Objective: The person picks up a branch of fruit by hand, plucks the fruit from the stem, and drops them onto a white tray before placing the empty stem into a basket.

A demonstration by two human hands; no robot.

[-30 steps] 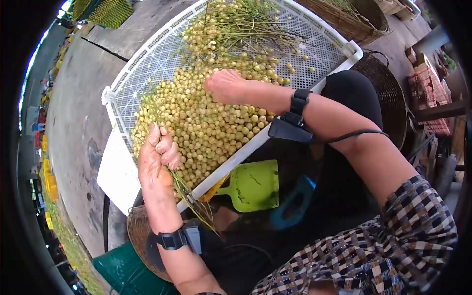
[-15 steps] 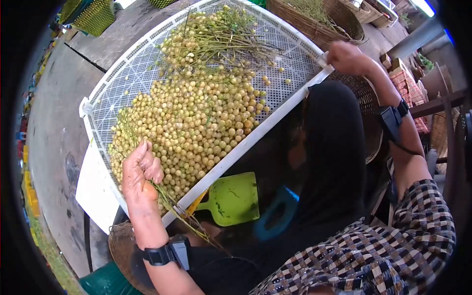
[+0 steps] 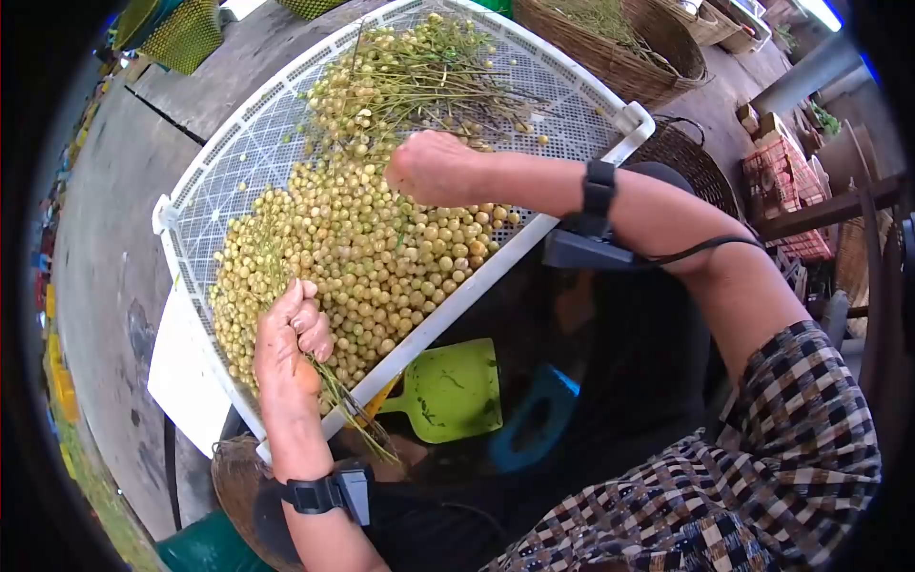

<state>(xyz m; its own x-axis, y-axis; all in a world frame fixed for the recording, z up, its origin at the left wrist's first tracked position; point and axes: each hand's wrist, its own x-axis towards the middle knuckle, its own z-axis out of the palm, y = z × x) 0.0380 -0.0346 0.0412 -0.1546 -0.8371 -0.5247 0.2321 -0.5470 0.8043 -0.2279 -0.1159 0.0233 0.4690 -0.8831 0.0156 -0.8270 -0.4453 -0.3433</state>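
My left hand (image 3: pixel 294 343) is closed round a bunch of thin green stems (image 3: pixel 355 410) over the near left part of a white perforated tray (image 3: pixel 467 307). The stem ends stick out past the tray's near rim. Round yellow-green fruits (image 3: pixel 381 257) fill much of the tray. My right hand (image 3: pixel 429 170) is a curled fist above the middle of the fruits; its fingertips, and anything in them, are hidden. A pile of stems with some fruits (image 3: pixel 448 81) lies at the tray's far side.
A green dustpan (image 3: pixel 453 391) and a blue handled item (image 3: pixel 537 419) lie below the tray's near rim. Wicker baskets (image 3: pixel 610 48) stand at the back right, with a red crate (image 3: pixel 786 195) beyond. A yellow-green basket (image 3: pixel 181 38) stands at the back left.
My right hand has swung left from the tray's right corner to over the fruits. My left hand has shifted slightly right and down, still holding the stems.
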